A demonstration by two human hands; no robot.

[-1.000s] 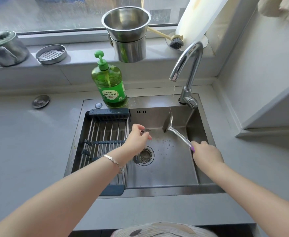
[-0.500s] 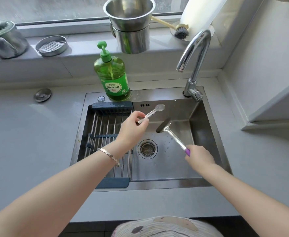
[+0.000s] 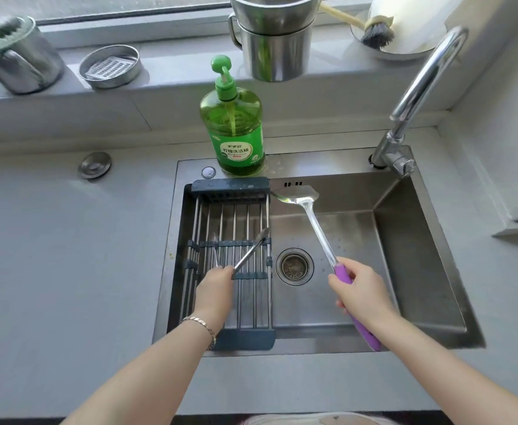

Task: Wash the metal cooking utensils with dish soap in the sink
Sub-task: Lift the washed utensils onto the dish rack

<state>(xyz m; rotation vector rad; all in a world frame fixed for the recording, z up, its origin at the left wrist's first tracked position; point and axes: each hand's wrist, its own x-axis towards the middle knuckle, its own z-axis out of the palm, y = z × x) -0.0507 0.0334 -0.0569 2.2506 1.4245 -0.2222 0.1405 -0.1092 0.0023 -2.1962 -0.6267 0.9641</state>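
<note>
Spoon point(image 3: 250, 251) moved to rack point(image 3: 230, 187) right edge, left hand point(image 3: 216, 286) gripping | right hand point(image 3: 362, 289) grips spatula point(image 3: 310, 210)

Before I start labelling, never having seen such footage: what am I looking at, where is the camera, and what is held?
No machine here: these are a person's two bare hands, filmed by one wide-angle camera worn on the head, looking down. That is why both forearms enter from the bottom. Below them is a steel sink with a drying rack across its left side and a faucet at the back right. A green dish soap bottle stands on the sink's back edge. The left hand grips a thin metal utensil over the rack; its tip is blurred. The right hand grips a metal spatula by its purple handle, blade near the sink's back wall.
</note>
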